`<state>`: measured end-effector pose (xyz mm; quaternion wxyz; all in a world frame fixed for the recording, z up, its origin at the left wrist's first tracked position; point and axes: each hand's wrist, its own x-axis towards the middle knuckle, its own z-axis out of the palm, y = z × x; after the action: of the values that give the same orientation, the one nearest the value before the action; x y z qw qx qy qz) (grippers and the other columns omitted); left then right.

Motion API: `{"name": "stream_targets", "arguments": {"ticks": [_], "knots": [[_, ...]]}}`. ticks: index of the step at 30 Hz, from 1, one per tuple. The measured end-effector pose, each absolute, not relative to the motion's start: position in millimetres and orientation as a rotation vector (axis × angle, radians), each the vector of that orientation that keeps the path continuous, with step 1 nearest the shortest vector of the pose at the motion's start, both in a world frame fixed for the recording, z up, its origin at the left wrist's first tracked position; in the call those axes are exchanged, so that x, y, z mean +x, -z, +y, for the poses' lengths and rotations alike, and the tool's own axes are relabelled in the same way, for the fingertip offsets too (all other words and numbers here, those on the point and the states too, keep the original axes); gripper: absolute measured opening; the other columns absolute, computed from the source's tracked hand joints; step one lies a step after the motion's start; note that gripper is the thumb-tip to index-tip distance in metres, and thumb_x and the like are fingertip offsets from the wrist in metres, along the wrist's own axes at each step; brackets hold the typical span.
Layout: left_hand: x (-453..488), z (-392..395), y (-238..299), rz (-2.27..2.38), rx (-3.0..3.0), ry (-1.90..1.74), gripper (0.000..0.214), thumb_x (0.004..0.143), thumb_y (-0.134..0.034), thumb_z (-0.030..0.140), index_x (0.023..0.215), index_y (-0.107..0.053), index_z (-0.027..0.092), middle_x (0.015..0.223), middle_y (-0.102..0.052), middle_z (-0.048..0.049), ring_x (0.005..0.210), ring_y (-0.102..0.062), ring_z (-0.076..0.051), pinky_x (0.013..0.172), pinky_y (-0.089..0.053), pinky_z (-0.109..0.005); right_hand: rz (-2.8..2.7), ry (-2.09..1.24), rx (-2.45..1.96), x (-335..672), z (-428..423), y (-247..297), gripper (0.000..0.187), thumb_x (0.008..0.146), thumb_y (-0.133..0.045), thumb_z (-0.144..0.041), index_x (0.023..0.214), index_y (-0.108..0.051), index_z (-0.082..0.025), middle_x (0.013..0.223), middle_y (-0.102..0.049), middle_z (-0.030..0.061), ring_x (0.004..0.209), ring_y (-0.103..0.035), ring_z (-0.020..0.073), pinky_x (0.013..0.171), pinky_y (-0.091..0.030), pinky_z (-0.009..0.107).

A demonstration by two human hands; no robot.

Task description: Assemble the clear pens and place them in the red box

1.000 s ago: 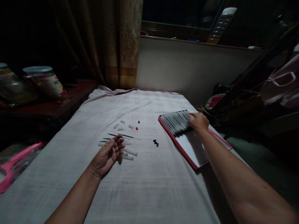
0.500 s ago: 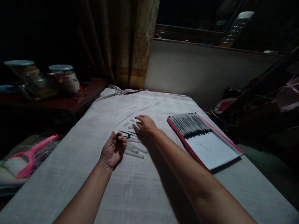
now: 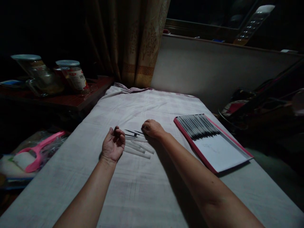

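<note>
My left hand (image 3: 113, 144) rests palm up beside loose pen parts, its fingers loosely bent and nothing visible in the palm. Close by lie several clear pen barrels (image 3: 137, 153) and thin dark refills (image 3: 131, 131), spread on the cloth. My right hand (image 3: 153, 128) is palm down beyond them, fingers curled in around small clear pen caps that its back hides. To the right, a shallow red-edged box (image 3: 194, 150) holds a row of clear pens with black tips (image 3: 198, 126) above a white sheet.
A pale checked cloth (image 3: 133, 196) covers the surface under my hands. At the left stand a dark red table (image 3: 83, 98), a lidded jar (image 3: 77, 77) and a glass mug (image 3: 45, 85). A pink-handled item (image 3: 38, 152) lies below. Behind are a curtain (image 3: 140, 47) and wall.
My right hand has drawn back toward the right and its fingers have curled in. The small clear caps beside it are out of sight. The view has shifted slightly.
</note>
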<state>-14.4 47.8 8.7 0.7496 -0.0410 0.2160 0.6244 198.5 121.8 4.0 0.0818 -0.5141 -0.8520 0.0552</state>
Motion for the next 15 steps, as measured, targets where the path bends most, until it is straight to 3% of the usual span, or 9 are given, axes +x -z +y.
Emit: {"name": "stream_targets", "arguments": {"ticks": [6, 12, 15], "knots": [[-18, 48, -11, 0.488, -0.081, -1.383, 0.039, 0.103, -0.041, 0.033, 0.082, -0.067, 0.013, 0.064, -0.063, -0.0012, 0.061, -0.065, -0.008, 0.052, -0.055, -0.014, -2.417, -0.108, -1.545, 229, 77, -4, 0.024, 0.091, -0.058, -0.022, 0.108, -0.075, -0.024, 0.121, -0.07, 0.0066, 0.111, -0.058, 0.0245, 0.094, -0.042, 0.037], [-28, 49, -13, 0.514, -0.029, -1.461, 0.033, 0.1, -0.047, 0.031, 0.081, -0.066, 0.014, 0.063, -0.063, -0.0005, 0.059, -0.064, -0.007, 0.053, -0.055, -0.013, -2.383, -0.034, -1.532, 214, 43, 0, 0.02, 0.09, -0.063, -0.035, 0.095, -0.078, -0.024, 0.106, -0.072, 0.009, 0.098, -0.059, 0.0257, 0.084, -0.043, 0.037], [-26, 47, -15, 0.67, 0.095, -1.461, 0.03, 0.1, -0.047, 0.028, 0.081, -0.066, 0.014, 0.063, -0.065, 0.0005, 0.058, -0.065, -0.007, 0.054, -0.055, -0.013, -2.383, -0.02, -1.589, 208, 38, 0, 0.019, 0.089, -0.063, -0.031, 0.091, -0.078, -0.021, 0.104, -0.071, 0.0103, 0.099, -0.058, 0.0264, 0.081, -0.042, 0.037]]}}
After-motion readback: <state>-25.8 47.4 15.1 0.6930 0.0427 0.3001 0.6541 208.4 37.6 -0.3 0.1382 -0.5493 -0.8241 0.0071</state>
